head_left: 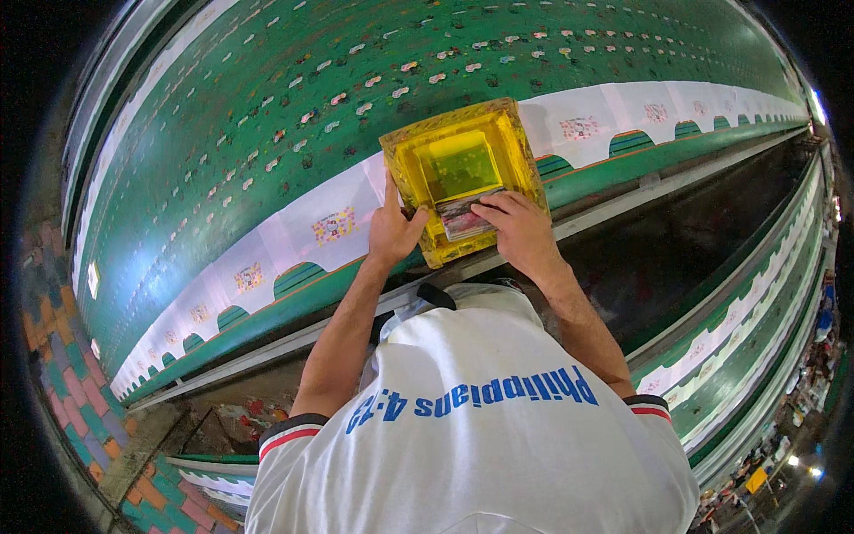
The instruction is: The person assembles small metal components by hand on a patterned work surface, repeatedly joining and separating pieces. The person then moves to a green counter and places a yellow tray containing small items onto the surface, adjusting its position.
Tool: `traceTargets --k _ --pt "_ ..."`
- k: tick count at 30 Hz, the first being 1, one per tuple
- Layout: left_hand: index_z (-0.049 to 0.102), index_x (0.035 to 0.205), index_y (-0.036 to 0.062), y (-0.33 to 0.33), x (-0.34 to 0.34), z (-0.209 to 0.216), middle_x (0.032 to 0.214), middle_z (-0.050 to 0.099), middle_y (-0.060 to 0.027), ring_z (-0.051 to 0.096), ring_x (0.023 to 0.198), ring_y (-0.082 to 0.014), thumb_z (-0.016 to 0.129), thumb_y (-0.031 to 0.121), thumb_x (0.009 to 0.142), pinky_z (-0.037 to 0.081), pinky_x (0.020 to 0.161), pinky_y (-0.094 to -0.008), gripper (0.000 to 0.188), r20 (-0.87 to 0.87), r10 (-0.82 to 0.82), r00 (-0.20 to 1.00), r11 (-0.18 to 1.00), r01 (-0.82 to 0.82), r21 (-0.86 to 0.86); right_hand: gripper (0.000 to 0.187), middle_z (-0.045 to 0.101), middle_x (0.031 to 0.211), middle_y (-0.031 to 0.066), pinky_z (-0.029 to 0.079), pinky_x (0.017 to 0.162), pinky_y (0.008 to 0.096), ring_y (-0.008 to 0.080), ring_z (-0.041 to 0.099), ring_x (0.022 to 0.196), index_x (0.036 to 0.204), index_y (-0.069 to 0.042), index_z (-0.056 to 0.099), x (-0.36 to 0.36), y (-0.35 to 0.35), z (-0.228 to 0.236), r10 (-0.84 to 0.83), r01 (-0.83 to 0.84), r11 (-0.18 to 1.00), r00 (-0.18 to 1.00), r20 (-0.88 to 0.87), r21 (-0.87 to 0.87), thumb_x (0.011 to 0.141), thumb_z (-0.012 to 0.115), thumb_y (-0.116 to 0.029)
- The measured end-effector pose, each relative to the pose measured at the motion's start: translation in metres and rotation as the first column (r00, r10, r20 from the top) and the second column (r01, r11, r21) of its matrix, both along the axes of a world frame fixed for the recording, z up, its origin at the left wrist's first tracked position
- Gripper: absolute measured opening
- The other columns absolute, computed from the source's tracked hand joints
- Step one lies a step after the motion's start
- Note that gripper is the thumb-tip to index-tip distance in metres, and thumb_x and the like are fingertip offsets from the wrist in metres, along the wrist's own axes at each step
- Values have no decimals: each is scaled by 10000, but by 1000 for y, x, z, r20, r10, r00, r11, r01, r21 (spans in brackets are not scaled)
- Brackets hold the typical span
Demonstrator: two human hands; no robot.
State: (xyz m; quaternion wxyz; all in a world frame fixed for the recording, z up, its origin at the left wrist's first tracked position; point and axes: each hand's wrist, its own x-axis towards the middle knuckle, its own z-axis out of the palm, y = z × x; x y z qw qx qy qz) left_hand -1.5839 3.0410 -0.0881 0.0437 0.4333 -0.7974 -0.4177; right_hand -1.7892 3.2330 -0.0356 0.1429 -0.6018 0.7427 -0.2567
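A yellow wooden printing frame [514, 133] with a yellow-green mesh lies on the white border of a long green printed cloth [267, 133]. My left hand [392, 227] rests on the frame's near left corner, fingers spread over its edge. My right hand [519, 227] lies inside the frame's near side, fingers closed on a paint-smeared flat squeegee [461, 218] that rests on the mesh.
The cloth covers a long table running left to right, with a metal rail [623, 200] along its near edge. A second cloth-covered table [756, 303] runs at the right. Patterned floor tiles [53, 356] lie at the left; a paint-stained floor gap sits below.
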Motion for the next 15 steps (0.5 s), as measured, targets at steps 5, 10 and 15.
traceTargets --k 5,10,15 --pt "131 1808 4 1 -5 -32 882 815 -235 809 772 -416 782 326 956 633 714 -507 1119 -85 19 996 1000 -20 -14 512 746 1346 58 563 1123 465 313 681 1277 1325 -101 803 -12 4 -13 24 -25 1000 1000 14 15 839 710 29" --pt "183 1805 10 1 -7 -23 925 828 -234 822 784 -379 788 318 945 639 733 -478 1096 -90 42 995 999 -41 19 500 735 1357 54 547 1145 470 309 666 1303 1333 -105 800 -12 4 -14 22 -23 999 999 25 31 857 709 18" --pt "219 1807 34 0 -4 -28 964 836 -240 833 805 -364 794 310 941 643 749 -460 1076 -200 70 977 996 -56 76 504 743 1349 57 557 1127 461 315 678 1271 1320 -98 807 -11 3 -13 32 -32 999 999 16 -10 857 676 52"
